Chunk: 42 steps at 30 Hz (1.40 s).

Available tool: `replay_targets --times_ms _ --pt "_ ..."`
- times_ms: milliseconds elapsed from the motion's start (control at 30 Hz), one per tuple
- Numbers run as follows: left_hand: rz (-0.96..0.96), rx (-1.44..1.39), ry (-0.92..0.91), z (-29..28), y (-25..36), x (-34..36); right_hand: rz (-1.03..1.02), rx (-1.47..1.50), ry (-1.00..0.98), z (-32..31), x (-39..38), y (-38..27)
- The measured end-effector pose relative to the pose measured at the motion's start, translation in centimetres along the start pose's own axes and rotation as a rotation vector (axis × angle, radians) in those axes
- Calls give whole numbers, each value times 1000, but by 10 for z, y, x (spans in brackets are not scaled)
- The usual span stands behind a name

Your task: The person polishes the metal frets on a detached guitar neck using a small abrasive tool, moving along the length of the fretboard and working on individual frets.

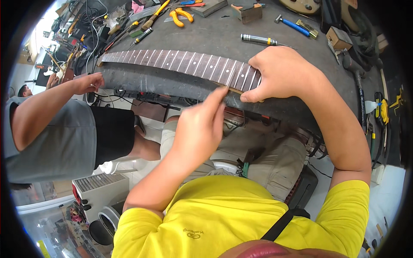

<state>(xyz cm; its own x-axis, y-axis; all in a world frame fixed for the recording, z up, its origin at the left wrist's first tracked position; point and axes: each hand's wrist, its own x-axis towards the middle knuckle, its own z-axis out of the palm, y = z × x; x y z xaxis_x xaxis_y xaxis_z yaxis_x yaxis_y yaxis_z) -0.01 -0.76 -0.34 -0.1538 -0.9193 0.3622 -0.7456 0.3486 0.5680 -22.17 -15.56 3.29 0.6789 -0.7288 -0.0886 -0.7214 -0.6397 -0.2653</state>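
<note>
A long dark-brown guitar fretboard (189, 64) with metal frets and pale dot inlays lies along the near edge of the workbench. Its wider end is at the right, where my right hand (282, 73) grips it, thumb on the near side and fingers over the far side. My left hand (200, 127) is closed and slightly blurred, its index fingertip at the near edge of the fretboard close to a fret. Whether something small is pinched in it is hidden. Behind the fretboard lies a striped-handled screwdriver (258, 39).
On the dark workbench (211, 34) lie orange-handled pliers (178, 17), a paintbrush (155, 16), a blue-handled hammer (294, 26) and a wooden block (337, 38). Cables and tools crowd the far left. Another person (60, 129) in a grey shirt stands at the left, one arm reaching toward the bench.
</note>
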Motion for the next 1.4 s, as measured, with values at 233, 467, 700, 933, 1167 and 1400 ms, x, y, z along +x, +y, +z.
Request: replay_targets --times_ms 233,467,700,933,1167,1400 --pt "26 37 25 0 -3 11 10 11 -42 -7 4 -9" --pt "-33 32 31 -6 5 -26 -17 -57 24 1 4 -6" --pt "-41 69 -28 5 3 62 27 34 -78 -7 1 -6" --pt "-105 -39 33 -6 8 -2 -8 -65 -9 -2 5 -4" --pt "-134 -166 -32 -5 0 64 41 30 -99 -7 0 -4" --pt "-98 -3 28 -20 0 -11 1 -23 -40 -5 3 -5"
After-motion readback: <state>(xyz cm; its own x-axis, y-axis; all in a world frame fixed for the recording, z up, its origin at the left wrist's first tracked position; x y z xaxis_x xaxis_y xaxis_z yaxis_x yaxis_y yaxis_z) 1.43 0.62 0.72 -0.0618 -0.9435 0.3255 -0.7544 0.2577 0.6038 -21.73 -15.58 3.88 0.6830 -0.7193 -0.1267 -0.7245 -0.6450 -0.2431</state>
